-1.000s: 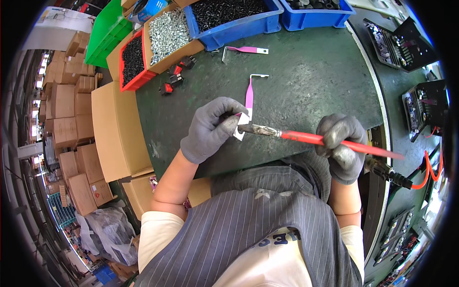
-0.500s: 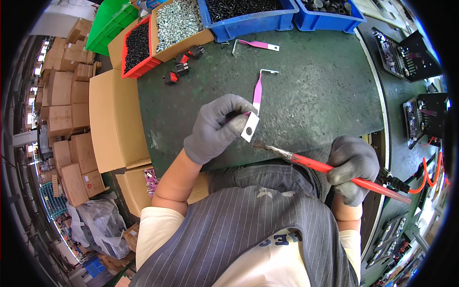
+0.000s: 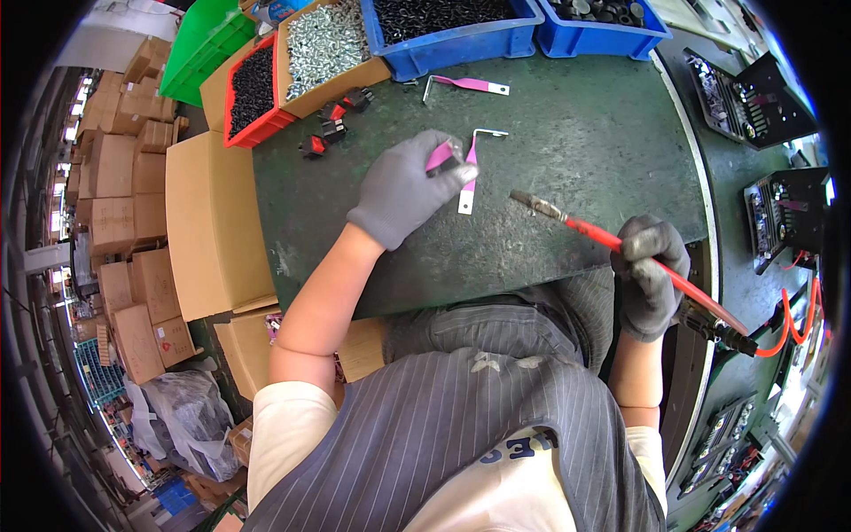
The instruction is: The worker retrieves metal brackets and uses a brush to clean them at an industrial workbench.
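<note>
A dark green worktop spans the middle. Beyond its left edge, brown cardboard boxes stand stacked; beyond its right edge runs another dark green bench, with bright light farther right.

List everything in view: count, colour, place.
Metal strips: 3, pink-silver, left hand (1), bench (2)
Brush: 1, red-handled, right hand
Bench: 1, dark green, centre
Switch-like blocks: several, black-red, beside red bin
Red bin: 1, red, upper left
Blue bins: 2, blue, top centre
Fasteners: many, silver, brown carton between bins
Green bin: 1, green, upper left
Other cartons: many, brown, left
Open cases: 2+, black, right
Hose: 1, orange, right
Apron: 1, grey striped, bottom
Hands: 2, grey-gloved, centre and right
</note>
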A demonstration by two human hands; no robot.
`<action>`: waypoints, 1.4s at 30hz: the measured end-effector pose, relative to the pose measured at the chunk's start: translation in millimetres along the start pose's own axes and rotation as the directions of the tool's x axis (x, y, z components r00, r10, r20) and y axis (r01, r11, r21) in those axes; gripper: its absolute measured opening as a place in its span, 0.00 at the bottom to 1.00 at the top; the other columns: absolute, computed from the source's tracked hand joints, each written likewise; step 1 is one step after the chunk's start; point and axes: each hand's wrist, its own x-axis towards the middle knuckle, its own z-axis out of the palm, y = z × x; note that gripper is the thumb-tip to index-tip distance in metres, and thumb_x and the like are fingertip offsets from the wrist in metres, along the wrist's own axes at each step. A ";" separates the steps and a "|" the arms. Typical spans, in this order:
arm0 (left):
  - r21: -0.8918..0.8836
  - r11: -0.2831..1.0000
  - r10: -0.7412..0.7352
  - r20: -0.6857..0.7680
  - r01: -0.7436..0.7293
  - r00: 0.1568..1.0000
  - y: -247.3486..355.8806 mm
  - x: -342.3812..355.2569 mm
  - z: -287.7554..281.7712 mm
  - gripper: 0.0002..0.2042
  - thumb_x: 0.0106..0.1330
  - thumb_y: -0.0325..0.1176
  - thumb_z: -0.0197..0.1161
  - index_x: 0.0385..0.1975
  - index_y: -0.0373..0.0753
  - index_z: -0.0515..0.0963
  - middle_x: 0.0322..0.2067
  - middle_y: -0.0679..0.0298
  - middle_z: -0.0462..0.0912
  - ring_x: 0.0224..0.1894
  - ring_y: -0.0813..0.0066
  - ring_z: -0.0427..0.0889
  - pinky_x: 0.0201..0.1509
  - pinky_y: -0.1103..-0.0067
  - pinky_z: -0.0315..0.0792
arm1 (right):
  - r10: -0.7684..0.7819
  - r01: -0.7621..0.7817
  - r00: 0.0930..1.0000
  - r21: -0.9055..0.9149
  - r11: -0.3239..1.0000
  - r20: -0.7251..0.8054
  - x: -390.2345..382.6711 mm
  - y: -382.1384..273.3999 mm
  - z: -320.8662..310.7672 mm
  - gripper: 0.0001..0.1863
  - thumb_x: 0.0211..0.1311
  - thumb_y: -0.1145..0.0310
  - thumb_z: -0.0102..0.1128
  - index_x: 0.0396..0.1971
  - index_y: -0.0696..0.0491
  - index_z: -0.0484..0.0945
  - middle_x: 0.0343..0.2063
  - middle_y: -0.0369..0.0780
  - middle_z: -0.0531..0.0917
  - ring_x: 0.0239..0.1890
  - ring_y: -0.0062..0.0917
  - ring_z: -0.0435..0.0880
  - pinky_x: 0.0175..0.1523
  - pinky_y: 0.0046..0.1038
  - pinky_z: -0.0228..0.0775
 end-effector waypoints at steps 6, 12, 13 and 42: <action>0.512 0.858 -0.048 0.008 0.038 0.999 2.3 14.8 31.0 0.16 0.53 0.45 0.61 0.37 0.43 0.75 0.36 0.56 0.76 0.38 0.57 0.76 0.39 0.67 0.71 | 0.058 -0.050 0.996 0.104 0.993 -0.073 2.8 13.6 -3.5 0.11 0.43 0.66 0.55 0.23 0.59 0.71 0.18 0.37 0.70 0.18 0.17 0.65 0.23 0.19 0.54; 0.096 0.941 0.325 0.023 -0.326 0.945 -23.1 -16.7 21.9 0.08 0.57 0.32 0.54 0.36 0.38 0.72 0.33 0.59 0.75 0.38 0.63 0.74 0.41 0.71 0.69 | -0.041 0.038 0.999 0.174 0.984 0.016 7.3 8.0 -21.5 0.10 0.39 0.65 0.57 0.19 0.56 0.72 0.17 0.38 0.70 0.18 0.18 0.64 0.23 0.20 0.53; -0.168 0.933 0.325 0.022 -0.317 0.945 -23.1 -24.2 22.2 0.07 0.59 0.31 0.52 0.35 0.37 0.71 0.33 0.61 0.75 0.36 0.67 0.75 0.40 0.74 0.69 | -0.090 0.084 0.995 0.140 0.987 0.042 9.2 6.9 -19.9 0.11 0.38 0.62 0.60 0.16 0.55 0.73 0.15 0.37 0.70 0.17 0.20 0.64 0.23 0.22 0.53; -0.407 0.856 0.371 0.050 -0.320 0.927 14.7 -38.8 3.7 0.05 0.54 0.26 0.57 0.29 0.34 0.73 0.26 0.62 0.74 0.27 0.75 0.73 0.32 0.82 0.66 | -0.149 0.132 0.979 0.125 0.983 0.139 6.2 -35.8 6.8 0.13 0.33 0.60 0.65 0.11 0.52 0.73 0.09 0.37 0.71 0.11 0.25 0.68 0.18 0.24 0.55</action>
